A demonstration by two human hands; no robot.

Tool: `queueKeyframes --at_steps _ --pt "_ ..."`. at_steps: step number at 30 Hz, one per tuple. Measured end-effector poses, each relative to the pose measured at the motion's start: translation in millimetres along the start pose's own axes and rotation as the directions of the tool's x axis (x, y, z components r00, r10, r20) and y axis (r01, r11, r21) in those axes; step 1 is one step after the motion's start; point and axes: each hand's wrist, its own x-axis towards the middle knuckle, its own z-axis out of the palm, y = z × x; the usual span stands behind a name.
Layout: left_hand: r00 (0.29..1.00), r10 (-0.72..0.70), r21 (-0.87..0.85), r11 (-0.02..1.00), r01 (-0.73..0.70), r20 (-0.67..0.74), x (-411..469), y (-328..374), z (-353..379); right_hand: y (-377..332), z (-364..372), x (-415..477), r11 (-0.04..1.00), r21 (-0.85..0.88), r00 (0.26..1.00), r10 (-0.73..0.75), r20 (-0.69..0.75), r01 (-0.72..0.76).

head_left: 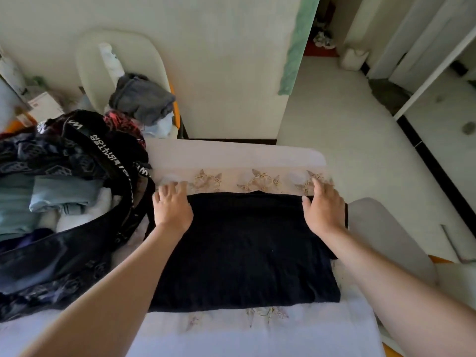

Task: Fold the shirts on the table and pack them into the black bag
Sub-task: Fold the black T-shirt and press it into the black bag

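Fingers (pixel 170 188) of two hands lie straight, gripping nothing: left hand (pixel 172 208) and right hand (pixel 324 206) press the far corners of one folded black fabric shirt (pixel 244 251), mid-worktop (pixel 231 155), on white embroidered cloth. One open black printed bag (pixel 77 248) stands just left. Cream wall (pixel 206 60) far; pale floor (pixel 347 124) right.

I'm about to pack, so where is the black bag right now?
In the head view the black bag lies open at the left of the table, just left of the folded dark shirt and the left hand.
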Motion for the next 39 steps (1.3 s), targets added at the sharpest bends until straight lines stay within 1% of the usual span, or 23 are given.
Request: queueKeyframes --at_steps 2,4,6,7,9,12,14,16,17,18,20,22,23,24,26,27,28,30,31,33,35,37,39 --pt "0.984 0.177 -0.118 0.978 -0.171 0.037 -11 11 23 -5 18 -9 0.989 -0.040 0.990 -0.143 0.018 0.143" --pt "0.935 0.311 -0.131 0.948 -0.291 0.171 -28 20 45 -10 37 -26 0.958 0.004 0.951 -0.287 0.114 0.288" --pt "0.901 0.281 -0.032 0.958 -0.286 0.332 -40 18 64 -10 53 -43 0.926 -0.008 0.883 -0.357 0.305 0.377" --pt "0.899 0.228 0.028 0.966 -0.257 0.375 -41 12 72 -8 60 -49 0.918 -0.046 0.856 -0.347 0.384 0.394" --pt "0.909 0.140 0.082 0.979 -0.186 0.392 -41 -2 77 0 67 -51 0.927 -0.131 0.855 -0.261 0.448 0.351" --pt "0.914 0.094 0.142 0.976 -0.162 0.394 -43 -15 73 10 63 -47 0.956 -0.192 0.872 -0.104 0.478 0.220" --pt "0.928 0.073 0.129 0.983 -0.129 0.366 -48 -11 68 17 61 -54 0.950 -0.234 0.904 -0.095 0.417 0.208" --pt "0.945 0.141 -0.004 0.989 -0.146 0.295 -59 7 63 19 57 -72 0.952 -0.224 0.940 -0.131 0.314 0.207" --pt "0.941 0.229 -0.098 0.973 -0.211 0.251 -66 19 61 20 57 -86 0.959 -0.182 0.948 -0.163 0.272 0.217" --pt "0.916 0.337 -0.180 0.936 -0.301 0.219 -74 33 60 22 59 -102 0.959 -0.136 0.946 -0.209 0.250 0.248" --pt "0.806 0.535 -0.275 0.838 -0.471 0.254 -94 64 61 31 63 -135 0.941 -0.092 0.915 -0.289 0.283 0.326" --pt "0.680 0.637 -0.227 0.768 -0.599 0.362 -114 89 68 48 62 -160 0.937 -0.096 0.898 -0.287 0.334 0.335" --pt "0.654 0.644 -0.183 0.754 -0.631 0.397 -122 99 73 58 60 -169 0.940 -0.101 0.898 -0.273 0.346 0.325" --pt "0.668 0.628 -0.157 0.765 -0.625 0.399 -128 106 76 68 58 -173 0.940 -0.104 0.898 -0.273 0.346 0.326" --pt "0.769 0.553 -0.190 0.833 -0.519 0.320 -130 120 75 81 50 -173 0.939 -0.065 0.894 -0.299 0.332 0.338" --pt "0.810 0.521 -0.208 0.853 -0.479 0.269 -128 127 73 85 46 -169 0.949 -0.029 0.908 -0.291 0.301 0.314" --pt "0.830 0.513 -0.211 0.855 -0.473 0.219 -123 137 72 89 42 -163 0.965 0.004 0.936 -0.256 0.242 0.263" --pt "0.814 0.555 -0.237 0.825 -0.513 0.171 -110 161 67 95 32 -146 0.995 0.053 0.988 -0.095 0.124 0.089" --pt "0.792 0.587 -0.275 0.800 -0.534 0.168 -102 176 66 97 26 -136 0.997 0.073 0.994 0.011 0.111 -0.020" --pt "0.748 0.639 -0.354 0.752 -0.556 0.182 -85 208 63 102 17 -118 0.975 0.086 0.971 0.194 0.137 -0.207" --pt "0.715 0.669 -0.418 0.719 -0.555 0.201 -68 240 62 107 15 -105 0.941 0.039 0.924 0.321 0.209 -0.336" --pt "0.698 0.680 -0.475 0.701 -0.532 0.222 -55 268 61 109 17 -97 0.910 -0.005 0.880 0.403 0.251 -0.415" --pt "0.684 0.685 -0.511 0.694 -0.508 0.251 -44 292 60 112 24 -93 0.884 0.038 0.861 0.444 0.247 -0.466"
